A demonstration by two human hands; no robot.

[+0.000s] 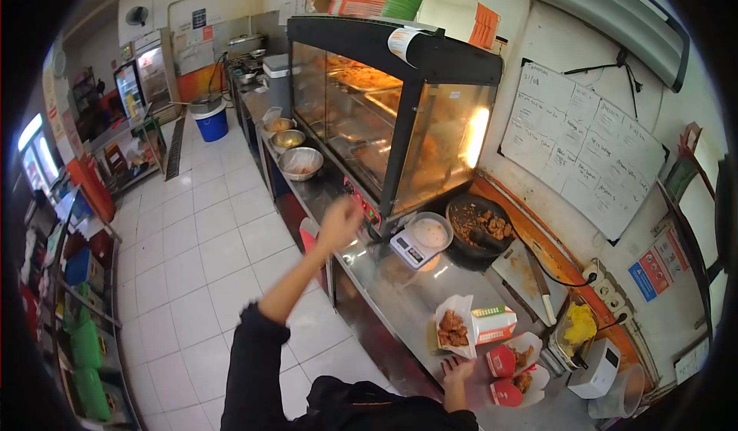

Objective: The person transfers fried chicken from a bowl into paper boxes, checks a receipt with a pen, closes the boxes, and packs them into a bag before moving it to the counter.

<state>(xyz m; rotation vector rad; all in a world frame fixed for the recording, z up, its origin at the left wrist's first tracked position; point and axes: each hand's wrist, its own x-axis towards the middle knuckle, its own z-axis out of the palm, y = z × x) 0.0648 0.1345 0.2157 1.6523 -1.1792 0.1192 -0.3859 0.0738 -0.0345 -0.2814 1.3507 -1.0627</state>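
While left hand [340,225] hangs mid-frame near heated cabinet [413,124], its fingers look curled but blurred; cannot tell whether they pinch anything. Right hand [459,371], bottom right of centre, just beside open white carton [461,305] of fried pieces [452,329] on table [388,296]; its grip cannot be told. Two red cartons [502,362], also filled, lower right. Step in hand, judged: boxing portions. Next move likely calls for steadying open carton, flaps clear.

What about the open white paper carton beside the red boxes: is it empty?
No, chunky brown food pieces lie inside the open white paper carton.
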